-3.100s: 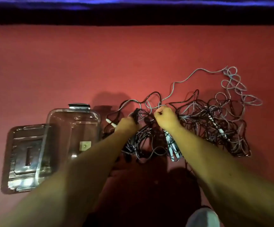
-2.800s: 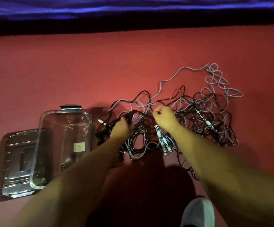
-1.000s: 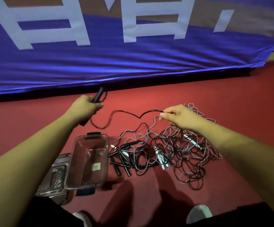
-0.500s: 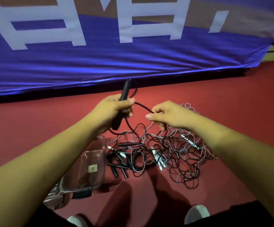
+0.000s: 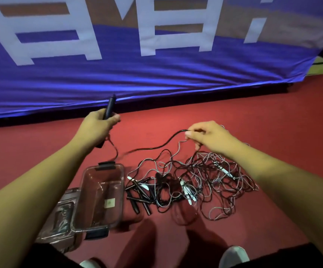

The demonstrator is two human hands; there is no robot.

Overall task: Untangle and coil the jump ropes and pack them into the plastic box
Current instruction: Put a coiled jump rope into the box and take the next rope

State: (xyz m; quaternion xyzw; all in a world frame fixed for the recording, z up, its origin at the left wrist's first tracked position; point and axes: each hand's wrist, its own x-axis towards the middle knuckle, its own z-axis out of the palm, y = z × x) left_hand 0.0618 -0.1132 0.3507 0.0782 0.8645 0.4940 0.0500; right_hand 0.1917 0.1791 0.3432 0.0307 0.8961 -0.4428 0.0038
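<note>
My left hand is raised above the floor, gripping a black jump-rope handle that points up. Its black cord sags and runs right to my right hand, which pinches it between thumb and fingers. Below lies the tangled pile of black and grey ropes on the red floor, with several black handles and white handles at its left and middle. The clear plastic box stands open and empty left of the pile.
The box's lid lies flat on the floor beside the box, partly under my left arm. A blue banner with white letters hangs along the far edge of the red floor. My shoes show at the bottom.
My hands have moved apart again: the left hand went left and up with the handle, the right hand slid right along the black cord, stretching it out between them.
</note>
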